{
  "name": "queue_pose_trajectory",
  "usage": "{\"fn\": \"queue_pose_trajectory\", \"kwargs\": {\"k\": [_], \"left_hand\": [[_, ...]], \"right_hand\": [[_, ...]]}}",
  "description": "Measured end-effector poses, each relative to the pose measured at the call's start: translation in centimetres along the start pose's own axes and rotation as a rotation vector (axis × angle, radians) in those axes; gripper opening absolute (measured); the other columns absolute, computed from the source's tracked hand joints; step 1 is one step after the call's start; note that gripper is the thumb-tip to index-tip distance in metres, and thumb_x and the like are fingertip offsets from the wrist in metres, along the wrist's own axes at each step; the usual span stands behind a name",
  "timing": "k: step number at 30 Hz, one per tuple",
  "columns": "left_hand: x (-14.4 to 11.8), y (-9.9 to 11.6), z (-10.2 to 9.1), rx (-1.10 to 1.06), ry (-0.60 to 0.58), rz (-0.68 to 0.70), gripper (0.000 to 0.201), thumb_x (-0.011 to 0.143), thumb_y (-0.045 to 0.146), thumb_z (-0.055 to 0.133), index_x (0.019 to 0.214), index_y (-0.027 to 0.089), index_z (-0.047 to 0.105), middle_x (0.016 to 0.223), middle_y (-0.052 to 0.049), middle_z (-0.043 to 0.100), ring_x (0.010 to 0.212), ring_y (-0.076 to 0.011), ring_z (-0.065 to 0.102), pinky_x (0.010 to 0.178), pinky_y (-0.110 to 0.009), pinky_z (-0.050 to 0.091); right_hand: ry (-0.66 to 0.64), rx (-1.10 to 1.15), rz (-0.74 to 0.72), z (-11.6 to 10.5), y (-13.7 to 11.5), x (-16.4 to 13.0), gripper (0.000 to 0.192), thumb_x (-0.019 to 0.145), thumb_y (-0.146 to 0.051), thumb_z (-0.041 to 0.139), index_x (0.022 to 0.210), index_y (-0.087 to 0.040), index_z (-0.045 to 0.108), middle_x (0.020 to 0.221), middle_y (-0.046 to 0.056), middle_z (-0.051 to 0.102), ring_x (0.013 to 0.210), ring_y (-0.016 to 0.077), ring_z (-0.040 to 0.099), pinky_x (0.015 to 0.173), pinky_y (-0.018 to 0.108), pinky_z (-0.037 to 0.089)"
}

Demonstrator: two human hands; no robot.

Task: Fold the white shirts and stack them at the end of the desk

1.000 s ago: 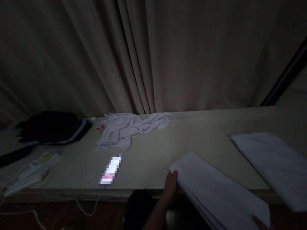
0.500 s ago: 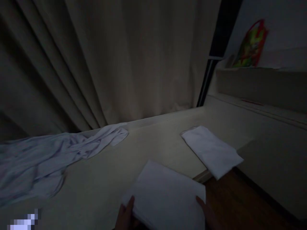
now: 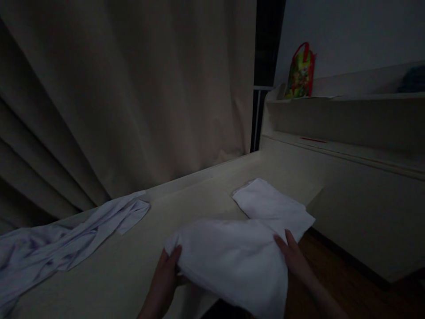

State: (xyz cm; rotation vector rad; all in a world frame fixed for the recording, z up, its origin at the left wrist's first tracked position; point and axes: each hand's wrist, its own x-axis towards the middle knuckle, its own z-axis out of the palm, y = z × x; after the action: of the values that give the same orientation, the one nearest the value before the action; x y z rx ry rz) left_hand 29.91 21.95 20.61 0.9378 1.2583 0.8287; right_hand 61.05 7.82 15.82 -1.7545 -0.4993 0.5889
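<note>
A folded white cloth (image 3: 232,261), perhaps a garment, is held up between my two hands in front of me. My left hand (image 3: 166,270) pinches its left edge, thumb on top and fingers underneath. On the other side, my right hand (image 3: 294,254) grips the right edge with the thumb and a finger showing on top. Just beyond it, a second folded white cloth (image 3: 272,199) lies flat on the white board-like surface (image 3: 186,208), one corner over the edge; the held cloth covers part of it. Rumpled white cloth (image 3: 83,235) lies along the left side.
A beige curtain (image 3: 149,97) hangs behind the surface. To the right stands a white unit with a shelf (image 3: 348,99), which bears a red and green bag (image 3: 300,73). Brown wooden floor (image 3: 318,257) shows below the surface's right edge.
The held cloth has gone from flat to bent and sagging, and has moved closer to the second folded cloth. My hands have risen in view. The camera has turned right.
</note>
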Motion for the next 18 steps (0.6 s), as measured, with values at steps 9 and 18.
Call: {"fn": "queue_pose_trajectory", "kwargs": {"k": [9,18], "left_hand": [[7.1,11.0,17.2,-0.103,-0.388,0.337,0.037,0.077,0.042,0.057,0.111,0.03,0.05,0.087,0.001,0.058,0.065,-0.0105,0.058,0.055,-0.033,0.057],[13.2,1.2,19.6,0.116,-0.22,0.004,0.063,0.084,0.044,0.048,0.135,0.016,0.025,0.118,-0.023,0.056,0.067,-0.0144,0.062,0.057,-0.028,0.049]], "right_hand": [[0.25,0.192,-0.124,-9.9,-10.3,9.3,0.06,0.071,-0.052,0.064,0.122,-0.023,0.052,0.102,0.011,0.067,0.075,0.0239,0.066,0.057,0.032,0.055],[0.216,0.284,0.175,-9.0,6.2,15.6,0.051,0.067,-0.046,0.066,0.11,-0.02,0.06,0.1,0.01,0.071,0.093,0.0281,0.067,0.076,0.036,0.057]]}}
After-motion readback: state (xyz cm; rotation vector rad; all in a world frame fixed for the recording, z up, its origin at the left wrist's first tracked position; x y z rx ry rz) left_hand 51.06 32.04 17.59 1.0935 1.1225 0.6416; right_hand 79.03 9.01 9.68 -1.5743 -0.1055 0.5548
